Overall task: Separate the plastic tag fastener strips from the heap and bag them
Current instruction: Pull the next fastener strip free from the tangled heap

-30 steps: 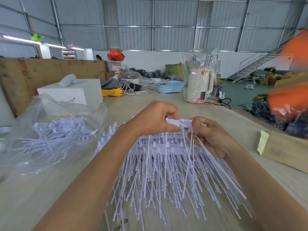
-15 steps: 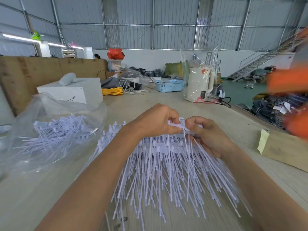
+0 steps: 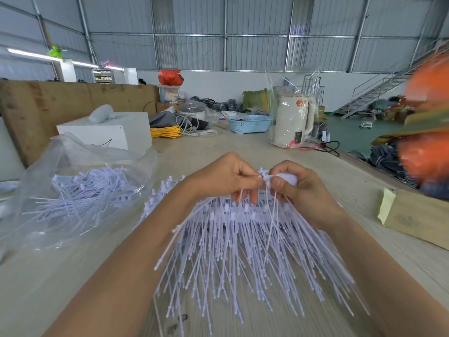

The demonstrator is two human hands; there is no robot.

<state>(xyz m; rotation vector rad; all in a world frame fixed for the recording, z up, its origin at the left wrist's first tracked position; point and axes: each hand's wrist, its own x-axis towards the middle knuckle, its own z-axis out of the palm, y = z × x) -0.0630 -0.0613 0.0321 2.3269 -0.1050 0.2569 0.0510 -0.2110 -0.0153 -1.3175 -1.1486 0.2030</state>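
Both grips, left hand point(image 3: 227, 180) and right hand point(image 3: 295, 188), pinched one strip point(image 3: 269, 178); big heap point(image 3: 243, 251) below, bag point(image 3: 80, 190) leftward partly filled.

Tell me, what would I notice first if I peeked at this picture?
Probably the big heap of white plastic strips fanned out across the middle of the table, with the left hand and right hand pinching one strip at its top. Left of it lies a clear bag with more strips inside.
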